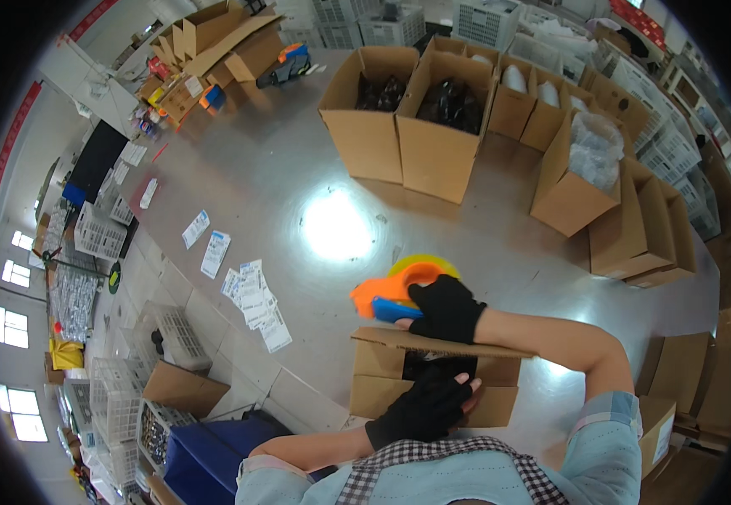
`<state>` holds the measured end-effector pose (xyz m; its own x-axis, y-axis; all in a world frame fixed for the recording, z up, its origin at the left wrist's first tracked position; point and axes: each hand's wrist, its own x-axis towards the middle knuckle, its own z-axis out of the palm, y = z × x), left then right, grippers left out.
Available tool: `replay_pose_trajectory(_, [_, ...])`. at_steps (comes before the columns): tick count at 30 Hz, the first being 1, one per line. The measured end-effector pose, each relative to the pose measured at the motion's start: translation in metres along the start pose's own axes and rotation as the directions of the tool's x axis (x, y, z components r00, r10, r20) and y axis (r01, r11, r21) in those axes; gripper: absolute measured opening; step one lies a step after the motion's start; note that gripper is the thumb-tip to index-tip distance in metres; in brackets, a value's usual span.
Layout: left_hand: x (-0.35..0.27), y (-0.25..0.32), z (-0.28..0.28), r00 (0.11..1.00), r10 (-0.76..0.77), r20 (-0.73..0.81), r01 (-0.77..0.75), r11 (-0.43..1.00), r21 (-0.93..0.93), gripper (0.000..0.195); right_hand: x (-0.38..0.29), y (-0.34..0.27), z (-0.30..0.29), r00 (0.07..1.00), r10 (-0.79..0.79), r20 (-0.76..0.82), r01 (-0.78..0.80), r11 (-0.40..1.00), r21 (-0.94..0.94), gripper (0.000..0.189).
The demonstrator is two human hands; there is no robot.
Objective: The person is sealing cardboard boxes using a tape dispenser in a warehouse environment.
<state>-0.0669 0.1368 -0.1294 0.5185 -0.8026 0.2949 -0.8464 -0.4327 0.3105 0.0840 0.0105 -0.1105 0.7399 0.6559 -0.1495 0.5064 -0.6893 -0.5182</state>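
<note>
My right hand (pixel 444 309), in a black fingerless glove, grips an orange and blue tape dispenser (pixel 391 293) with a yellow roll (pixel 435 262). The dispenser is just beyond a cardboard box (pixel 491 404) close in front of me. The box's far flap (pixel 416 339) stands up beneath my right wrist. My left hand (pixel 425 404), gloved the same way, lies across the near side of the opening with its fingertips apart. Dark plastic (pixel 438 366) shows inside the box, partly covered by that hand. What the underside of my left hand touches is hidden.
Several printed labels (pixel 255 297) lie left of the box on the grey tabletop (pixel 258 189). Two tall cartons (pixel 438 151) with black bags stand farther back. A carton of bubble wrap (pixel 596 151) is at the right. Another tape dispenser (pixel 213 98) lies far left.
</note>
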Motion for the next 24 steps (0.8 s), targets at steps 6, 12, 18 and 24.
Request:
replay_pose_trajectory(6, [0.002, -0.003, -0.022, 0.993, -0.115, -0.029, 0.118, 0.987, 0.106, 0.045, -0.048, -0.013, 0.013, 0.906, 0.202, -0.372, -0.249, 0.965, -0.084, 0.045])
replay_pose_trajectory(12, [-0.019, 0.017, -0.006, 0.999, -0.032, 0.01, 0.031, 0.997, 0.077, 0.038, -0.105, -0.024, 0.033, 0.808, 0.417, -0.417, -0.397, 0.907, 0.138, 0.044])
replay_pose_trajectory(18, [-0.021, 0.017, -0.037, 0.953, -0.09, 0.289, 0.164, 0.956, -0.244, 0.066, -0.143, -0.042, 0.044, 0.74, 0.447, -0.503, -0.465, 0.88, 0.098, 0.042])
replay_pose_trajectory(24, [-0.032, -0.005, -0.058, 0.979, -0.032, 0.201, 0.038, 0.999, -0.024, 0.067, -0.181, -0.076, -0.003, 0.696, 0.613, -0.374, -0.169, 0.646, 0.744, 0.036])
